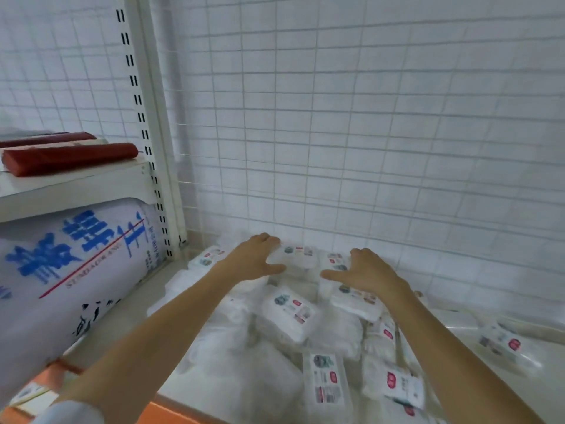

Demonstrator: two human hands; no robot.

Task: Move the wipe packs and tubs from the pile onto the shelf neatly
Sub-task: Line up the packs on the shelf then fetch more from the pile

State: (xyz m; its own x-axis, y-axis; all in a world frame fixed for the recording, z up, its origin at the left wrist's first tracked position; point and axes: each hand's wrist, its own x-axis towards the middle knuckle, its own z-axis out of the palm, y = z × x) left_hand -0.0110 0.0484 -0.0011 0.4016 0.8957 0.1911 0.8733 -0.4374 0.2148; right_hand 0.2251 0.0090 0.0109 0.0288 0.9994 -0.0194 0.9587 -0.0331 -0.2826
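A pile of white wipe packs (289,313) with small printed labels lies on a pale shelf board (137,304) against a white wire-grid back. My left hand (255,260) rests with spread fingers on a pack (298,255) at the back of the pile. My right hand (363,270) is spread over neighbouring packs (334,260) just to the right. Whether either hand grips a pack is unclear. More packs lie near the front (325,379) and one apart at the right (501,344). The picture is blurred.
A white slotted upright (153,166) divides this bay from the left one. There, a big white roll with blue lettering (70,258) lies under a shelf bearing red rolls (67,157). An orange edge strip (183,413) runs along the shelf front.
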